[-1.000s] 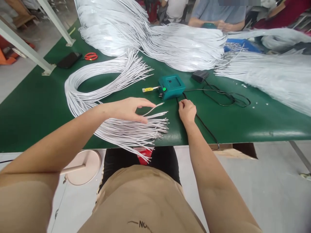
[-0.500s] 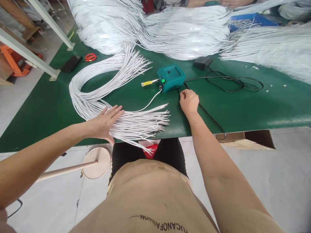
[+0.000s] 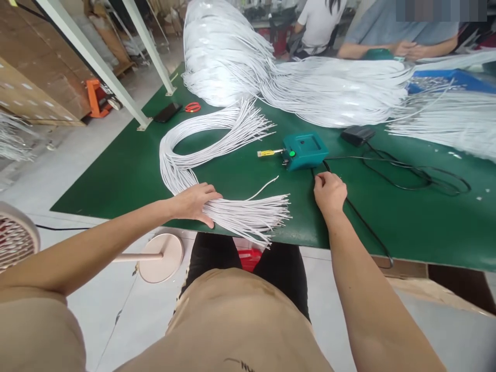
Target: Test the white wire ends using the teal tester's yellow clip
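Note:
My left hand point(image 3: 196, 201) curls over the near arm of a bent bundle of white wires point(image 3: 248, 214), its thumb on the side toward me. The bundle loops round to the left, and its other end fans out farther back. One wire point(image 3: 265, 187) sticks up apart from the rest. My right hand point(image 3: 330, 192) is closed on the table just in front of a teal device point(image 3: 305, 151), beside a black cable point(image 3: 364, 227); what its fingers hold, if anything, is hidden. A yellow-labelled tool point(image 3: 270, 153) juts from the device's left side, near a green button point(image 3: 292, 154).
Big heaps of white wires point(image 3: 337, 90) line the back of the green table point(image 3: 116, 181). A black power adapter point(image 3: 357, 135), red-handled scissors point(image 3: 192, 107), a dark flat object point(image 3: 168, 112) and a blue tray point(image 3: 465, 80) are there too. A co-worker's hands point(image 3: 408, 50) show beyond.
My view has tilted up and swung left. My left hand has gone from lying spread on the wires to closing round them. A white wire no longer reaches the device. My right hand stays closed.

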The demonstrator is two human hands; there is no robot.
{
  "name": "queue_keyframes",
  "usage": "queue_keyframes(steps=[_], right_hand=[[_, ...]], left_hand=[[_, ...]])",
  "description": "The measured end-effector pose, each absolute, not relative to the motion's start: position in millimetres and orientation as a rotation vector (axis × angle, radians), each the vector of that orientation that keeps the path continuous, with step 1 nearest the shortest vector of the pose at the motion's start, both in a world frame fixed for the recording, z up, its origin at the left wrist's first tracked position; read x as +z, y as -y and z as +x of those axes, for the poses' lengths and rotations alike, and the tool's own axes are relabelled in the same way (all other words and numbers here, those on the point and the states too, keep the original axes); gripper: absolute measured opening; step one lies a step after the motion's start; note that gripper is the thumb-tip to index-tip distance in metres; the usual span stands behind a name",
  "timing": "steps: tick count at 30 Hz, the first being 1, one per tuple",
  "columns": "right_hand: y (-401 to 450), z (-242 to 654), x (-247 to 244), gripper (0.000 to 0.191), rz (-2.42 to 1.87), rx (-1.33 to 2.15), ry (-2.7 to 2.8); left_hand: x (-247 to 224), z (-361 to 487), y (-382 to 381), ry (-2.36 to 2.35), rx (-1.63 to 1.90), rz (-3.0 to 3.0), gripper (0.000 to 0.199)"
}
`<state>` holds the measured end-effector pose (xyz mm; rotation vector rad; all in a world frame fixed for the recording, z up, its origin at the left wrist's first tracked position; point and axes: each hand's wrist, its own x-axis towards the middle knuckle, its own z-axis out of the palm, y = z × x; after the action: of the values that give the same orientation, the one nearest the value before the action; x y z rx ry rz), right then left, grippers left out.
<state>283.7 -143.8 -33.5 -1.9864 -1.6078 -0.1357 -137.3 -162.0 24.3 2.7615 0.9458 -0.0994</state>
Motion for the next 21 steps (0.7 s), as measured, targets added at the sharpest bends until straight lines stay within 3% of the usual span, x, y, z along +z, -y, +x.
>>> queue_keyframes(steps=[6,11,15,19,21], right_hand=[[145.0,285.8,-32.3,0.023,-2.003,-0.157,1.626],[144.9,287.9,-31.0,0.021,-1.989,-0.143,1.625],[145.5,288.1,-29.6,0.022,-1.989,-0.115,1.615],[147.0,288.6,-28.7,0.023,-1.993,-0.099,1.608],[147.6,289.0,-28.2,0.023,-1.993,-0.099,1.608]], left_hand=[[15.3,-103.2,182.1,-1.001,0.024,2.747,0.084],[34.2,-76.6,168.6,-0.901,0.104,2.569,0.09],[52.2,-75.0,108.1,-1.412,0.283,2.468,0.085],[45.3,-75.4,42.1,-1.811,-0.105,2.231,0.112],[40.2,-74.8,19.1,-1.788,-0.239,2.183,0.111]])
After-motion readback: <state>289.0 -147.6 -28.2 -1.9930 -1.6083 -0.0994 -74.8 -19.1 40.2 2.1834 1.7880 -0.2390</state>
